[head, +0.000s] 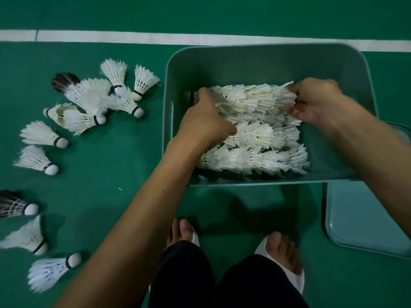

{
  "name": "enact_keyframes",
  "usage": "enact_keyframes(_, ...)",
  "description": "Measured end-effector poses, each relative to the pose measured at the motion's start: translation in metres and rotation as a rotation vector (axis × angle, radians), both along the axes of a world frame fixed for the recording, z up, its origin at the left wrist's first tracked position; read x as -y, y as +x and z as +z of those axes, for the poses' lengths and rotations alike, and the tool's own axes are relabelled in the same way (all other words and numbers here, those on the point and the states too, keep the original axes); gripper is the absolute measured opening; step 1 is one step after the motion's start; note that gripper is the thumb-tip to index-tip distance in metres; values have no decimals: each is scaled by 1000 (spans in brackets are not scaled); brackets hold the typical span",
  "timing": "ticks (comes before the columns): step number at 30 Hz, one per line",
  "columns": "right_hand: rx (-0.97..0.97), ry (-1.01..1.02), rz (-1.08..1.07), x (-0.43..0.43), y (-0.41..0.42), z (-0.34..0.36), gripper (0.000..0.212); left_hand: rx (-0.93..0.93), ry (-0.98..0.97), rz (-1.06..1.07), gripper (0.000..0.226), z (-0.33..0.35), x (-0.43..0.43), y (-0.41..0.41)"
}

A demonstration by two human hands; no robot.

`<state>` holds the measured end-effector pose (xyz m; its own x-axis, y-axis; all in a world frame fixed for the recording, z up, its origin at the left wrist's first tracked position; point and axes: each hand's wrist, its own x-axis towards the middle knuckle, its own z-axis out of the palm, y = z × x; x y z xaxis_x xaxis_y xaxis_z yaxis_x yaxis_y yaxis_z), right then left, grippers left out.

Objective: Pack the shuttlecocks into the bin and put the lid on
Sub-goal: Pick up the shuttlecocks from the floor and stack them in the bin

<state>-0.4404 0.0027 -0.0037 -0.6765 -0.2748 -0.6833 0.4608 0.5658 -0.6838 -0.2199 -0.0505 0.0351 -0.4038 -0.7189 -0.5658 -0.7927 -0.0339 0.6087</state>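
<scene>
White feather shuttlecocks [251,130] are lying nested in rows inside the teal bin [222,61] — light, crushable. Left hand [205,121] and right hand [315,101] are pinching the top row's ends — cork bases likely grip safest. More shuttlecocks are lying on the floor [122,163]; the lid [364,218] is waiting beside the bin.

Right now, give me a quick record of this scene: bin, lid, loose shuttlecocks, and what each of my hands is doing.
bin: open, on the green floor, holding rows of nested shuttlecocks
lid: off, flat on the floor right of the bin
loose shuttlecocks: scattered on the floor left of the bin, two dark-feathered
left hand: inside the bin, at the top row's left end
right hand: gripping that row's right end
</scene>
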Motion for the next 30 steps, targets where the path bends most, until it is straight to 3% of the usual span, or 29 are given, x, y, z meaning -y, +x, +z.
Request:
enact_keyframes(5, 26, -19, -158, 2, -2, 1, 34, -26, -2, 16, 75, 2, -3, 1)
enact_keyframes(12, 100, -34, -5, -8, 7, 15, 10, -36, -7, 17, 76, 6, -4, -2)
enact_keyframes(17, -121, 8, 43, -16, 18, 34, 13, -44, -54, -17, 80, 12, -9, 1)
enact_keyframes(21, -643, 132, 288, -35, 40, 60, 39, -101, -108, -75, 71, 35, -18, 17)
enact_keyframes(25, -896, -100, 409, -52, 95, 98, 50, -255, -272, -49, 50, 58, -27, 52)
enact_keyframes(30, -946, -334, 541, -48, 185, 121, 42, -466, -512, 266, 20, 64, -38, 112)
